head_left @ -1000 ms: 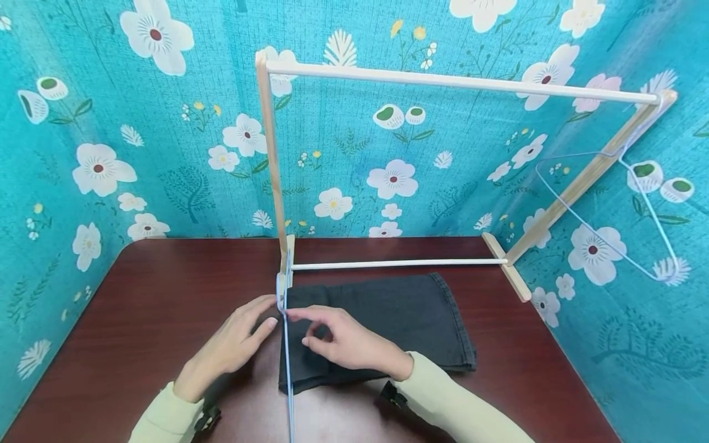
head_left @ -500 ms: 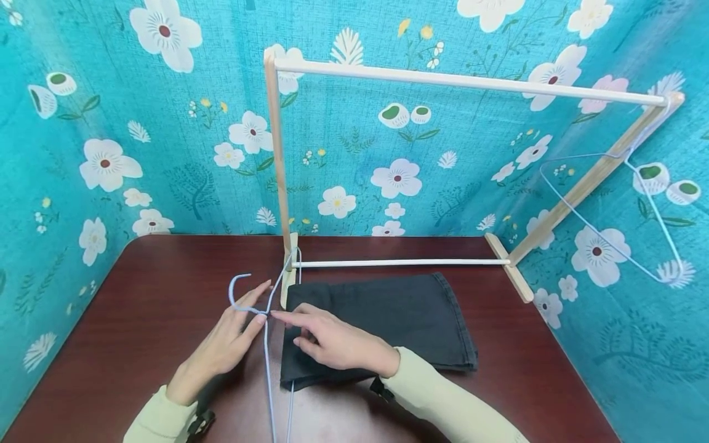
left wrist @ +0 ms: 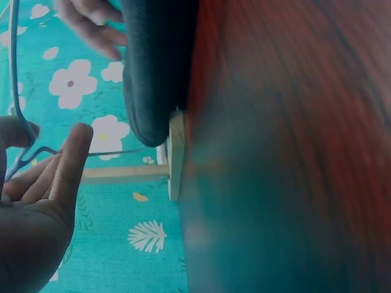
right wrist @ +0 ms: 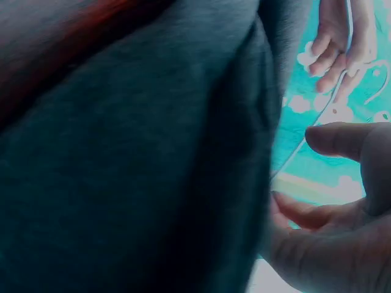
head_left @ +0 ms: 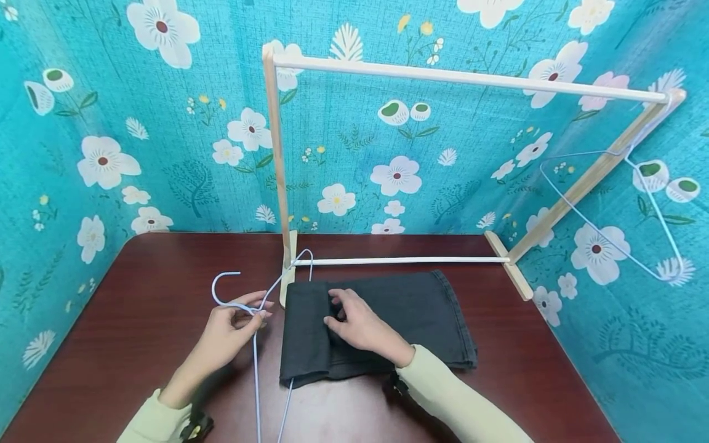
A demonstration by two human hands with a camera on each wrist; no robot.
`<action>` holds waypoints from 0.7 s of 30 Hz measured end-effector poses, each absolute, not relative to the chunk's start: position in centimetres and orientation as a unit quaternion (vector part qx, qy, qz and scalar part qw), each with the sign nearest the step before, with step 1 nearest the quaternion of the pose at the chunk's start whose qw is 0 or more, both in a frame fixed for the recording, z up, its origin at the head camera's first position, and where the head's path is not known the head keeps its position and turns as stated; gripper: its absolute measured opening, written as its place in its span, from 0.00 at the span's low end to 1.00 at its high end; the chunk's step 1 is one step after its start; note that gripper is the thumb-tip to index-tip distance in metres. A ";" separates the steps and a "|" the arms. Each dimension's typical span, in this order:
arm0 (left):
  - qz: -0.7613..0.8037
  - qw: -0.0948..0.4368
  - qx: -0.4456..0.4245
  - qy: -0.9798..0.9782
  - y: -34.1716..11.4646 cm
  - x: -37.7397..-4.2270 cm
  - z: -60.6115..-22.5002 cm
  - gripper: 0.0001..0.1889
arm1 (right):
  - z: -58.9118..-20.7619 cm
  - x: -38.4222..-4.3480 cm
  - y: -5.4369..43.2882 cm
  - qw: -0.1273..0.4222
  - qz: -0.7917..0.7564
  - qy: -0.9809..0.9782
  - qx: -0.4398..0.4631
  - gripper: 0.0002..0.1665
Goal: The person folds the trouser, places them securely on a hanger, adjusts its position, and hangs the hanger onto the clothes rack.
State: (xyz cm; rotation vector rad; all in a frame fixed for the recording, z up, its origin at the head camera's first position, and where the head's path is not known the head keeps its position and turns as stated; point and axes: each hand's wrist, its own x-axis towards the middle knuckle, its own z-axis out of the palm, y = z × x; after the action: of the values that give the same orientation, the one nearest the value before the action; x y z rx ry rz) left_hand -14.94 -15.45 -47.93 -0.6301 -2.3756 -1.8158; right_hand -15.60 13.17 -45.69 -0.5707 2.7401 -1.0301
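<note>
My left hand (head_left: 224, 335) pinches a pale blue wire hanger (head_left: 256, 363) near its neck, thumb on top. The hanger's hook points left, and its far corner lies by the rack's left foot. Folded black trousers (head_left: 399, 323) lie on the table. Their left end is doubled over, and the hanger's lower bar runs under this fold (head_left: 307, 332), showing at both ends. My right hand (head_left: 360, 326) is over the trousers at the fold's edge, thumb and fingers apart. In the right wrist view its fingers (right wrist: 299, 210) are by the dark cloth; whether they touch it is unclear.
A wooden rack with a white top rail (head_left: 465, 77) and a lower rail (head_left: 399, 261) stands behind the trousers. Another blue hanger (head_left: 589, 224) hangs at its right end. The dark red table (head_left: 138, 307) extends left; a flowered turquoise curtain (head_left: 194, 135) surrounds it.
The hanger has tilted left, its hook and neck moving off the trousers with my left hand. My right hand has left the hanger's neck and moved right to the fold's edge.
</note>
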 end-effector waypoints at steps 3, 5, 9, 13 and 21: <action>-0.632 0.017 -0.195 -0.750 -15.5 -14.8 -47.7 0.21 | -46.3 -16.0 13.2 0.132 -0.353 0.912 -0.160 0.35; -0.642 0.002 -0.189 -0.743 -15.5 -14.7 -47.4 0.22 | -46.7 -16.3 13.2 0.153 -0.358 0.909 -0.150 0.38; -0.652 -0.024 -0.182 -0.736 -15.3 -14.4 -47.0 0.23 | -47.3 -16.8 12.9 0.191 -0.409 0.884 -0.124 0.44; -0.659 -0.031 -0.180 -0.730 -15.0 -14.3 -46.6 0.23 | -47.6 -17.2 12.1 0.224 -0.486 0.839 -0.097 0.37; -0.659 -0.013 -0.167 -0.733 -15.3 -14.3 -46.5 0.22 | -46.6 -17.5 10.9 0.220 -0.553 0.796 -0.106 0.34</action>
State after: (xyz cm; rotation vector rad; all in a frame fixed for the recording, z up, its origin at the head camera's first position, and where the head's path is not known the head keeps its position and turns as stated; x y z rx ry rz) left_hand -14.29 -15.34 -46.54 -0.5280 -2.3238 -2.0875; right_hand -17.53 10.88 -46.60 -0.2942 2.2022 -1.5297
